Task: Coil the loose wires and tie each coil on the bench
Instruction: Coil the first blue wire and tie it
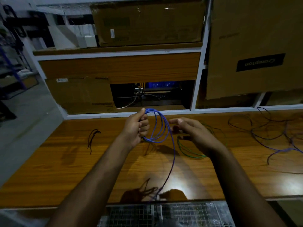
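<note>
While the left hand (136, 128) holds several loops of thin blue wire (157, 126) in a curled grip above the wooden surface (65, 161), the right hand (191, 131) hovers just beside them, fingers loose and seemingly empty. This coil looks part-wound and untied, its tail trailing near. A green wire (188, 151) and a tangle of dark and purple wires (270, 136) at far right remain loose.

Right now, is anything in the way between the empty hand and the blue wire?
No. The right hand hovers right beside the blue coil the left hand grips; nothing visible lies between them.
</note>
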Motion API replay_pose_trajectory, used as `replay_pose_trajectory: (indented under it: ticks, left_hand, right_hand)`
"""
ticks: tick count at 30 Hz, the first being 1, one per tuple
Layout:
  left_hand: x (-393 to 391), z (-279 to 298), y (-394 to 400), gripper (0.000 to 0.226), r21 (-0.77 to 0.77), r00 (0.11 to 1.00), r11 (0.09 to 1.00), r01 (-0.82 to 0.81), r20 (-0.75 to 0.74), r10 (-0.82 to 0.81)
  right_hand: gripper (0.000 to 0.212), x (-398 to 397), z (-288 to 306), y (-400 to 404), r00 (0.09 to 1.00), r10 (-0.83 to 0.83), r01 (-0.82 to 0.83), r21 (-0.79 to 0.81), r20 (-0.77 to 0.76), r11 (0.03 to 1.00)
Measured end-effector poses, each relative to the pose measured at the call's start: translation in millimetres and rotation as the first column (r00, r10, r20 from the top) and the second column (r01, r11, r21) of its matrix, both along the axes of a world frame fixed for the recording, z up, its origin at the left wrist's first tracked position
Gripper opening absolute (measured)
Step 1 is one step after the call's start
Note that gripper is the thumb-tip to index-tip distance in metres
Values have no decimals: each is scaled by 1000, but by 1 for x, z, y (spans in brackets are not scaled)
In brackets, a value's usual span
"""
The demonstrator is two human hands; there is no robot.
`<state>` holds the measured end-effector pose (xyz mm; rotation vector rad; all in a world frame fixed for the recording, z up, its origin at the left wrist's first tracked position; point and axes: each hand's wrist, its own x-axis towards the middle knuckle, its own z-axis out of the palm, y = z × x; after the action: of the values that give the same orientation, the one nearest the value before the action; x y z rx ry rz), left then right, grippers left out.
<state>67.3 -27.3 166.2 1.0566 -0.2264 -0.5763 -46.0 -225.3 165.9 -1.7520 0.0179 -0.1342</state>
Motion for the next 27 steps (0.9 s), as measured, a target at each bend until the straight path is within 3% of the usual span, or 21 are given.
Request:
replay_pose_trajectory:
  ticks: [4, 8, 11, 14, 18, 20, 23, 27]
  left_hand:
    - [1, 6, 3, 41, -74, 999, 997, -1, -43, -2]
    - [5, 11, 15, 39, -128, 998, 992, -15, -57, 7]
    - [3, 12, 13, 40, -144, 997, 989, 20, -71, -30]
    - [0, 12, 9, 45, -173, 989, 982, 72, -114, -92]
    - [-3, 13, 10, 49, -184, 974, 974, 133, -157, -163]
    - [-5, 13, 12, 44, -183, 965, 965, 185, -153, -214]
    - [-10, 12, 11, 41, -205, 955, 954, 218, -157, -252]
    - [-5, 15, 9, 50, -305, 970, 948, 92, -188, -155]
  right_hand:
    - [14, -2, -6, -3, 994, 106, -104, 79, -21, 991]
    - [32, -8, -22, -8, 978, 185, -170, 140, -100, 975]
    - [29, 2, -34, 12, 986, 126, -131, -42, -110, 990]
    - [13, 13, -45, 18, 998, -22, 17, -89, -53, 996]
    - [4, 11, -37, 12, 999, -48, 48, 106, 0, 993]
    - [2, 11, -30, 12, 989, -147, 143, 196, 5, 970]
    - [14, 12, -28, 12, 959, -281, 284, 214, -44, 935]
    - [48, 7, -43, 21, 971, -184, 186, 3, -152, 982]
